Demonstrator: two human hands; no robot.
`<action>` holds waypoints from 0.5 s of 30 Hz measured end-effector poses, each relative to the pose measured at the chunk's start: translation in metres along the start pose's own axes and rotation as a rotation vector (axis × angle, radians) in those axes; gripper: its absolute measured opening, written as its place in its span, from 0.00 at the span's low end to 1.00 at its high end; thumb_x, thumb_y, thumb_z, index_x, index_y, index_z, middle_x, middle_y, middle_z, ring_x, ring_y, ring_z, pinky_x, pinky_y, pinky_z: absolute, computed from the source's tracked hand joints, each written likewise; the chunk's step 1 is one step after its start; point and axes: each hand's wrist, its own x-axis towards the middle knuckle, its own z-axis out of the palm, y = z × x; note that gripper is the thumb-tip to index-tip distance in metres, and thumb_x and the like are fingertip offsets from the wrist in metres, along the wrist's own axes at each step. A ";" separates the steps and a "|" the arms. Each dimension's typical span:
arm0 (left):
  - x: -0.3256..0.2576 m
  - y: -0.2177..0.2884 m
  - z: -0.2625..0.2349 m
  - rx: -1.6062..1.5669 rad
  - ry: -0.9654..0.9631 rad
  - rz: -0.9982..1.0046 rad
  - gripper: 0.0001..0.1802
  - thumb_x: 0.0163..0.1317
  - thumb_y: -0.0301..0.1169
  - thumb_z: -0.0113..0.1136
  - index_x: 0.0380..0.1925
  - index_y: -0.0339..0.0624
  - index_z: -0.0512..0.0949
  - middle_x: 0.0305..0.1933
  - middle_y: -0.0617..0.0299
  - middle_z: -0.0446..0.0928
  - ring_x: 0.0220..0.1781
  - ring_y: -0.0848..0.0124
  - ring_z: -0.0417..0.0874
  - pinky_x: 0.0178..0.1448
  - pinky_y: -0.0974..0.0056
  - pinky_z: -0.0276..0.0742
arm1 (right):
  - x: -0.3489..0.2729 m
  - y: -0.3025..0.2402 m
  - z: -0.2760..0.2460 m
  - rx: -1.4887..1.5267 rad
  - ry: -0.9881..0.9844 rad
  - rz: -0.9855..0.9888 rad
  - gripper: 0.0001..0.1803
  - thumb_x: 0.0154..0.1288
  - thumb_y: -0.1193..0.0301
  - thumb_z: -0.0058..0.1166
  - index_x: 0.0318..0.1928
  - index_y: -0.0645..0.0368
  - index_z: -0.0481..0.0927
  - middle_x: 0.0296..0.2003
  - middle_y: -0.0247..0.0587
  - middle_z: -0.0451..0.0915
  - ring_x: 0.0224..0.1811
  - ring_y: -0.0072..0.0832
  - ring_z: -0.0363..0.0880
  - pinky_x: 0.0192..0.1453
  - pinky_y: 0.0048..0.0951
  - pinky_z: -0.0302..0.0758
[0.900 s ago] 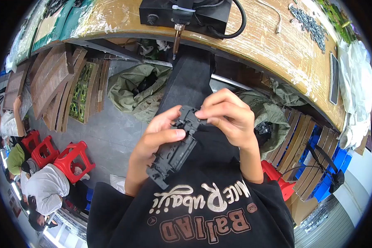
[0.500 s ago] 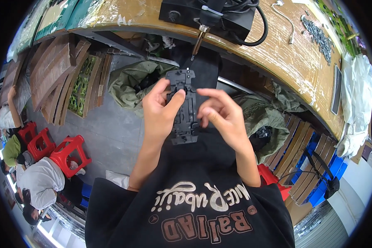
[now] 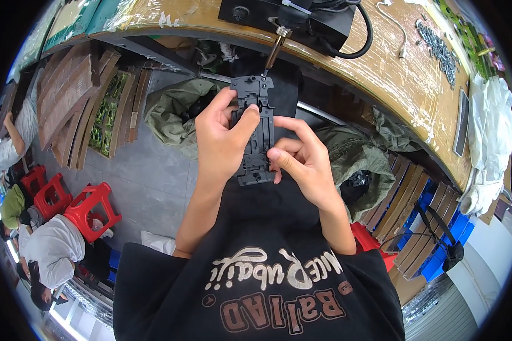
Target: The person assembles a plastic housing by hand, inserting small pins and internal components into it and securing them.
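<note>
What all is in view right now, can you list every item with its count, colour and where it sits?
black plastic part: one, black, held upright in both hands under the bench edge
screwdriver tip: one, metal, just above the part's top end
black box: one, on the wooden bench
screws: a heap, dark, far right of the bench
green sacks: several, under the bench
red stools: about three, lower left
left hand: grips the part's left side
right hand: grips its lower right
</note>
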 end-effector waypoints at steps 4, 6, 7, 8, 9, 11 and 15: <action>-0.001 0.000 0.001 -0.021 0.004 -0.009 0.04 0.53 0.19 0.50 0.31 0.32 0.70 0.25 0.66 0.74 0.24 0.87 0.69 0.25 0.79 0.64 | 0.000 0.000 0.000 0.002 0.002 -0.010 0.22 0.58 0.78 0.50 0.53 0.67 0.61 0.21 0.38 0.71 0.22 0.20 0.70 0.22 0.19 0.70; 0.000 0.001 0.002 -0.034 0.014 -0.022 0.05 0.53 0.19 0.50 0.31 0.32 0.70 0.25 0.66 0.74 0.24 0.87 0.69 0.25 0.79 0.64 | 0.001 0.001 0.000 0.022 -0.006 -0.018 0.22 0.58 0.78 0.50 0.53 0.67 0.61 0.21 0.38 0.71 0.22 0.20 0.71 0.22 0.18 0.70; 0.000 0.000 0.001 -0.034 0.012 -0.025 0.05 0.53 0.19 0.50 0.31 0.32 0.70 0.25 0.66 0.74 0.24 0.87 0.69 0.25 0.79 0.64 | 0.001 0.001 -0.001 0.023 -0.003 -0.018 0.22 0.58 0.78 0.50 0.53 0.67 0.61 0.21 0.38 0.71 0.22 0.20 0.71 0.22 0.18 0.70; 0.001 0.000 0.001 -0.029 0.007 -0.022 0.05 0.53 0.19 0.50 0.32 0.31 0.71 0.26 0.66 0.74 0.24 0.87 0.69 0.25 0.79 0.64 | 0.001 0.000 -0.001 0.028 -0.006 -0.015 0.22 0.58 0.78 0.50 0.53 0.67 0.60 0.21 0.37 0.71 0.22 0.20 0.71 0.22 0.18 0.70; 0.000 0.000 0.001 -0.021 0.004 -0.020 0.05 0.53 0.19 0.50 0.32 0.31 0.71 0.26 0.66 0.74 0.24 0.87 0.69 0.25 0.79 0.64 | 0.001 0.000 0.000 0.036 -0.009 -0.011 0.22 0.58 0.78 0.50 0.53 0.67 0.60 0.21 0.37 0.71 0.22 0.20 0.71 0.22 0.18 0.70; 0.000 0.001 0.001 -0.036 0.001 -0.024 0.05 0.54 0.19 0.50 0.32 0.31 0.71 0.26 0.66 0.74 0.24 0.87 0.69 0.25 0.79 0.64 | 0.001 -0.001 -0.001 0.046 -0.010 -0.007 0.22 0.59 0.77 0.50 0.52 0.66 0.61 0.21 0.36 0.72 0.22 0.18 0.70 0.23 0.17 0.68; 0.002 -0.002 0.002 -0.060 0.005 -0.013 0.06 0.54 0.19 0.51 0.33 0.31 0.71 0.27 0.66 0.74 0.25 0.87 0.69 0.26 0.79 0.65 | 0.001 -0.002 -0.001 0.050 0.006 -0.014 0.21 0.60 0.75 0.50 0.52 0.65 0.61 0.22 0.35 0.72 0.23 0.17 0.70 0.24 0.17 0.68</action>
